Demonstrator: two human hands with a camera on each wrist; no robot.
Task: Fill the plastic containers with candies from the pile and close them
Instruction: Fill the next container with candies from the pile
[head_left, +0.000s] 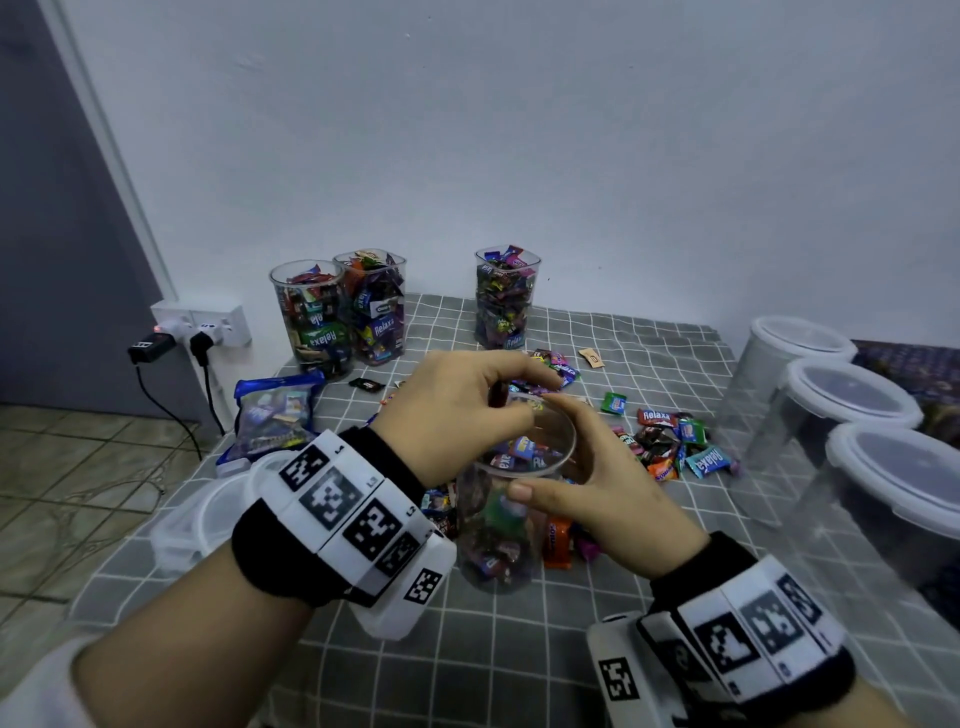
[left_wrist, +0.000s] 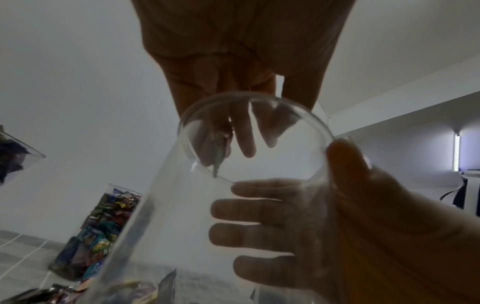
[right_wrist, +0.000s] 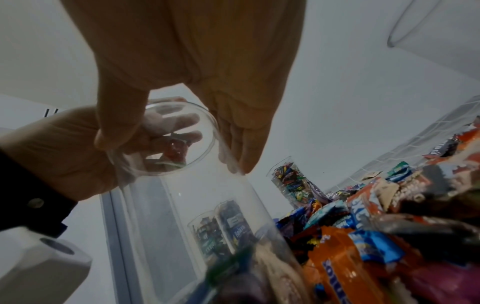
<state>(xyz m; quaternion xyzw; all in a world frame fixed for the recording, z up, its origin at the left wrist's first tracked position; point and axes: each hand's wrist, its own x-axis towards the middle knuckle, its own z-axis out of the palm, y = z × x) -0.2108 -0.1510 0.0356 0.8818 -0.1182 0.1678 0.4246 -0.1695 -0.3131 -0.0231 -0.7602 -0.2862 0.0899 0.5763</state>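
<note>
The right hand (head_left: 587, 483) is wrapped round the upper part of a clear jar (head_left: 506, 514), thumb on the near side just under the rim and the four fingers curled round the far side; in the left wrist view those fingers (left_wrist: 249, 214) show through the plastic. The jar stands on the checked cloth (head_left: 519, 649) near the middle of the table, lid off, with a few candies lying in its bottom part. The forearm comes in low from the right, wrist close to the cloth.

The left hand (head_left: 457, 410) hangs over the jar's mouth, palm down, fingers bunched and pointing into the opening. It pinches a small wrapped candy (right_wrist: 176, 150) between the fingertips, seen through the rim in the right wrist view. The left wrist is raised, the forearm sloping up from the lower left.

The loose pile (head_left: 665, 441) lies just right of the jar and behind it. Three filled jars (head_left: 374, 312) stand open at the back by the wall. Three lidded tubs (head_left: 852, 400) line the right edge. A spare lid (head_left: 208, 514) rests at the left edge, a candy bag (head_left: 275, 410) beyond it.
</note>
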